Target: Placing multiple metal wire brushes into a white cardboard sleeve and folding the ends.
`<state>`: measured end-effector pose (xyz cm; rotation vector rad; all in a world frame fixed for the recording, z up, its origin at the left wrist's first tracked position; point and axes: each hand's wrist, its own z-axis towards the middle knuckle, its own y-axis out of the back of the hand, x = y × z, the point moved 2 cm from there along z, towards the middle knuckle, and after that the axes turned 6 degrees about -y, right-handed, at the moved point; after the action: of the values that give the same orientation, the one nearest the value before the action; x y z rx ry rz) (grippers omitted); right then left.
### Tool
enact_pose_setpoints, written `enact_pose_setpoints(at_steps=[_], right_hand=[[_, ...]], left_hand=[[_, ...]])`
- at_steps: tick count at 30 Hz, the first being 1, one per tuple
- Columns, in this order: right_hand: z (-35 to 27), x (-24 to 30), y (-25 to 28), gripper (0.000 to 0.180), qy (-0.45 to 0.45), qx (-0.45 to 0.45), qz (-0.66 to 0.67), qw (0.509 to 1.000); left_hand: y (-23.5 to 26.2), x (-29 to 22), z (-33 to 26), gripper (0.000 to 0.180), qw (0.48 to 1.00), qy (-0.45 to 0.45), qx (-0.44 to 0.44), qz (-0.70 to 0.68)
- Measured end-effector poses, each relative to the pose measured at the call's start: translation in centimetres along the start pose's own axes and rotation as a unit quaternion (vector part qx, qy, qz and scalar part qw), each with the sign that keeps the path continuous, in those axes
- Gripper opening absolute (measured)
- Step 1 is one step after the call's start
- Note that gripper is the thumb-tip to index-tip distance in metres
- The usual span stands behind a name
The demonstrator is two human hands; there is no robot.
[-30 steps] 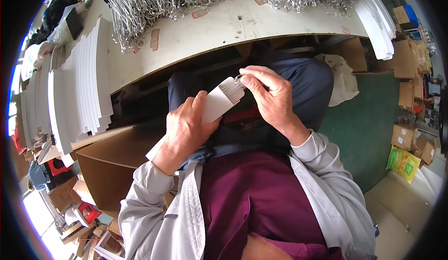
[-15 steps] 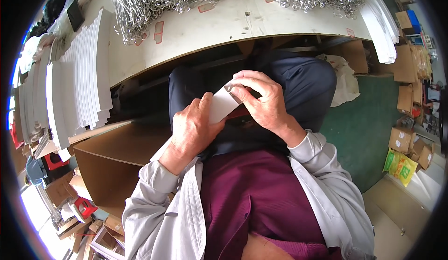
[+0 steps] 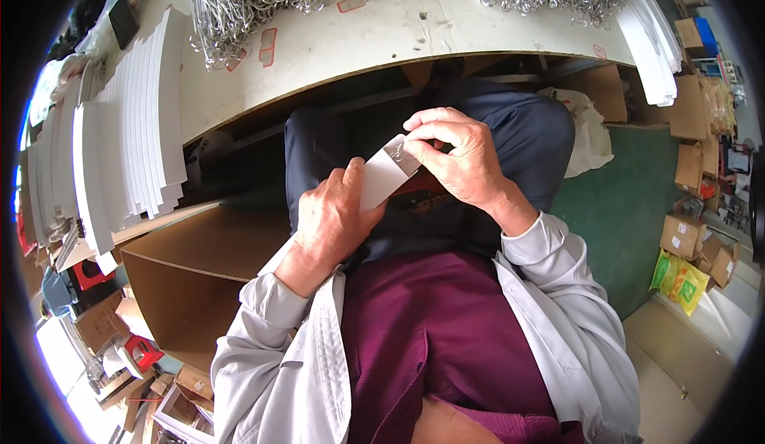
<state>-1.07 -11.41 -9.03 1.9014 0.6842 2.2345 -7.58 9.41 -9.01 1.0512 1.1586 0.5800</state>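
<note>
A long, narrow white carton (image 3: 381, 183) slants over my lap, its far end open. Inside that open end some shiny metal shows, too small to name. My left hand (image 3: 331, 215) is wrapped round the carton's body, and the near part of the carton runs back under my wrist. At the open end my right hand (image 3: 464, 156) has its thumb and forefinger closed on the carton's edge. Whether those fingertips also hold a bit of metal I cannot tell.
Bundles of metal wire rods with looped ends (image 3: 263, 6) lie on the white workbench (image 3: 351, 42) ahead. Flat white cartons (image 3: 147, 125) are stacked at the left. An open brown cardboard box (image 3: 195, 273) stands beside my left arm. More cardboard boxes (image 3: 683, 235) line the right.
My right hand has drawn back slightly to the right, and its fingers show more of the carton's open end. The left hand keeps its hold.
</note>
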Motion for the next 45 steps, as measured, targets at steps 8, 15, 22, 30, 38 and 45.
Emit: enact_pose_setpoints(at_steps=[8,15,22,30,38,45], right_hand=[[0.1,0.3,1.0,0.009,0.025,-0.063,-0.066,0.996],[-1.1,1.7,-1.1,0.016,0.144,-0.028,-0.162,0.976],[-0.9,0.2,-1.2,0.021,0.049,-0.072,-0.078,0.993],[-2.2,-0.2,-2.5,0.016,0.07,-0.036,-0.077,0.994],[-3.4,-0.4,-2.6,0.027,0.011,-0.013,-0.022,1.0],[-2.1,-0.1,-1.3,0.026,-0.203,0.227,0.133,0.943]], left_hand=[[-0.2,0.0,-0.1,0.057,1.0,-0.022,-0.008,-0.002],[-0.4,-0.1,0.0,0.058,1.0,-0.014,-0.014,-0.002],[-1.0,-0.1,-0.4,0.057,0.999,-0.023,-0.035,-0.002],[-1.2,-0.2,-0.7,0.06,0.999,-0.017,-0.038,-0.004],[-1.1,0.7,-0.7,0.065,0.997,0.039,-0.015,-0.069],[-1.1,0.7,0.3,0.068,0.988,0.042,-0.048,-0.139]])
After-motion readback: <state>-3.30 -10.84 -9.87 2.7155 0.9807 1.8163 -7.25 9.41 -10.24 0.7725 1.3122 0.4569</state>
